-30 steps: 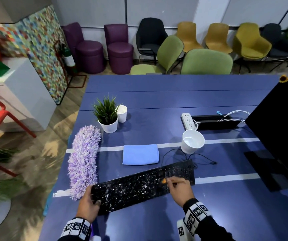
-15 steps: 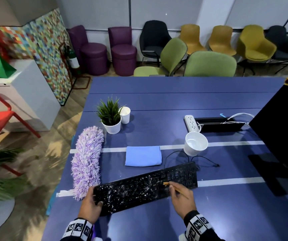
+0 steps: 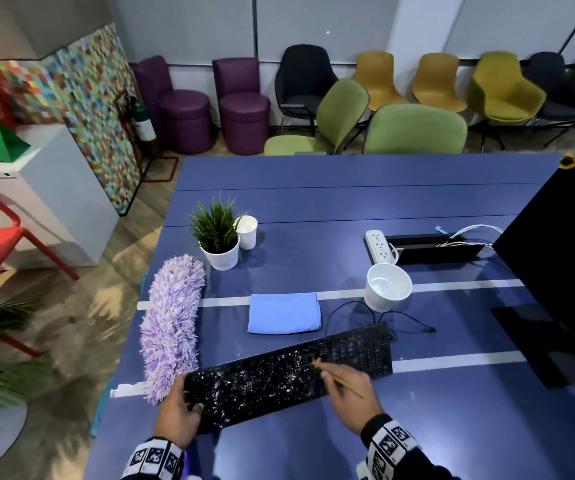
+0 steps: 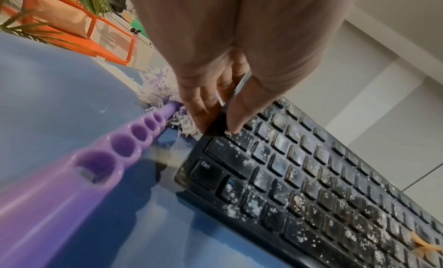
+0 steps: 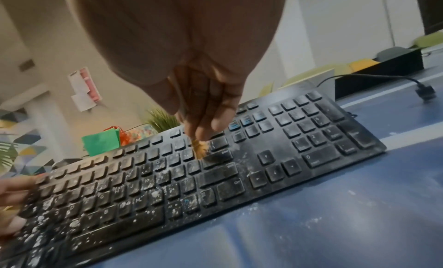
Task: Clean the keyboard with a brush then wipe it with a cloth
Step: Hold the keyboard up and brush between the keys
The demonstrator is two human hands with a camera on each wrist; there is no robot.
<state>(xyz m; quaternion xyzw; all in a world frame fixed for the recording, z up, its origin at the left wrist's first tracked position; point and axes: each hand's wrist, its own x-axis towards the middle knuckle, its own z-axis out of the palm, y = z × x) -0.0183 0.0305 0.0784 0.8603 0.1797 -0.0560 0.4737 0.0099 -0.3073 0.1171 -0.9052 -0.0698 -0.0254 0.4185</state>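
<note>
The left hand point(image 3: 178, 415) grips the left end of the dusty black keyboard point(image 3: 289, 375) on the blue table point(image 3: 348, 202). The right hand point(image 3: 352, 393) pinches a thin brush point(image 5: 201, 149), bristles on keys just beyond its fingertips. The folded blue cloth point(image 3: 283, 313) lies beyond both hands.

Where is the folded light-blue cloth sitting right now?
In the head view the folded light-blue cloth lies flat on the blue table, just beyond the dusty black keyboard, between the fluffy purple duster and the white mug.
</note>
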